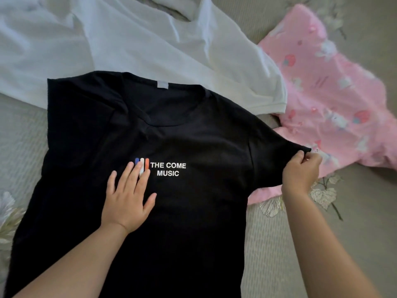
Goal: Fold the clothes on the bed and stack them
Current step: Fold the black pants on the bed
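On the bed [279, 244] the black T-shirt [193, 130] lies face up, collar away from the person; the left hand [129, 198] presses flat on its chest, while the right hand [300, 171] pinches the right-side sleeve tip, ready to fold inward

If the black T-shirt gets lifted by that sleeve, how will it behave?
Probably floppy: the black T-shirt tents into a point where the right hand pinches its sleeve. Likely light, since two fingers raise it. It may slide over the bedspread, hence perhaps the left hand pressing flat.
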